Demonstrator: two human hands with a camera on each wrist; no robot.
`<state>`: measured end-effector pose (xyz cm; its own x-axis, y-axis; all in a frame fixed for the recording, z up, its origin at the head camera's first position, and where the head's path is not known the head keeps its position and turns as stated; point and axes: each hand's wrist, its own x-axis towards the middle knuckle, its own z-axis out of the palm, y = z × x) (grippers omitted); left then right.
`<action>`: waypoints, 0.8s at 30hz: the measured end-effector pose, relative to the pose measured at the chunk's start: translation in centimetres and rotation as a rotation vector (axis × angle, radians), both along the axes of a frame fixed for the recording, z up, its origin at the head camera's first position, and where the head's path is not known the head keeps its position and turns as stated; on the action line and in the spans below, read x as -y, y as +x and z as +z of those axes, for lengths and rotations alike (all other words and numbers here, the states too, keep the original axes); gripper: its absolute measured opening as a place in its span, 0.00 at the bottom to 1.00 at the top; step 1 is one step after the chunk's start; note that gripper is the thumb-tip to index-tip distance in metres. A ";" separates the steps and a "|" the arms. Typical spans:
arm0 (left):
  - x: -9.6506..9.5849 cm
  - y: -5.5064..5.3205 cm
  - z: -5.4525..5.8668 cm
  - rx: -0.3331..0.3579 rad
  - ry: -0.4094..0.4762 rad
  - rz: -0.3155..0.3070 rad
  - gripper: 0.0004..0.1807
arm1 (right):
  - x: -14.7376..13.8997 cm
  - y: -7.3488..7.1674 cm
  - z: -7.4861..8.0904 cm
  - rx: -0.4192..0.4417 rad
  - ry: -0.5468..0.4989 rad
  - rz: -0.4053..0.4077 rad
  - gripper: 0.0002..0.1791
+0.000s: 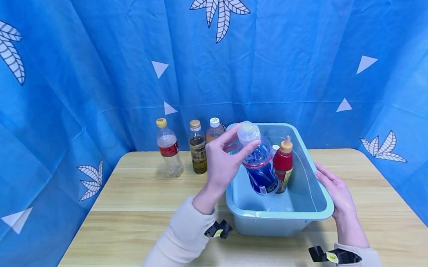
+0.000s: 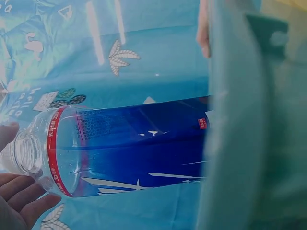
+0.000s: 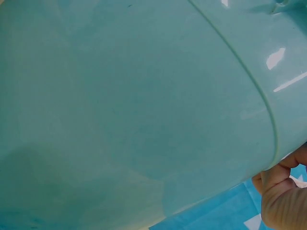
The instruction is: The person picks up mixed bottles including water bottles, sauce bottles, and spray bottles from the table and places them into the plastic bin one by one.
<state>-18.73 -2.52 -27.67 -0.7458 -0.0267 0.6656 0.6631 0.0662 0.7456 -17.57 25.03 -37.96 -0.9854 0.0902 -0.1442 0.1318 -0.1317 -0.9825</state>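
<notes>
My left hand [image 1: 221, 161] holds a clear plastic bottle [image 1: 259, 167] with a dark blue label, fingers and thumb around its whitish cap and neck. The bottle hangs tilted inside the light blue plastic tub [image 1: 278, 215]. In the left wrist view, the bottle [image 2: 134, 143] stretches away from the fingers and the tub wall [image 2: 235, 143] hides its lower end. At the tub's right rim, my right hand [image 1: 337, 193] grips the edge with thumb on top. A red squeeze bottle [image 1: 283, 162] with an orange nozzle cap stands in the tub, beside another white cap [image 1: 275, 148].
Left of the tub stand a yellow-capped bottle [image 1: 169, 150] with a red label, a dark bottle [image 1: 198, 150] with a gold cap, and a white-capped bottle [image 1: 214, 131] partly behind my left hand. A blue patterned curtain [image 1: 287, 63] surrounds the wooden table [image 1: 138, 211].
</notes>
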 end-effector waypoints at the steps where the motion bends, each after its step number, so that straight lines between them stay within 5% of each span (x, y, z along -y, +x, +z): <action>1: -0.2 0.0 -0.2 0.006 -0.005 0.002 0.23 | 0.0 0.0 0.0 0.004 0.005 0.000 0.33; 24: -4.5 -0.7 -4.5 0.045 -0.135 -0.043 0.22 | -0.1 -0.2 -0.5 -0.017 0.003 0.006 0.32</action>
<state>-19.46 1.97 -32.16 -0.7737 0.0937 0.6266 0.6334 0.1406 0.7610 -17.80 25.13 -38.48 -0.9883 0.0846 -0.1271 0.1157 -0.1281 -0.9850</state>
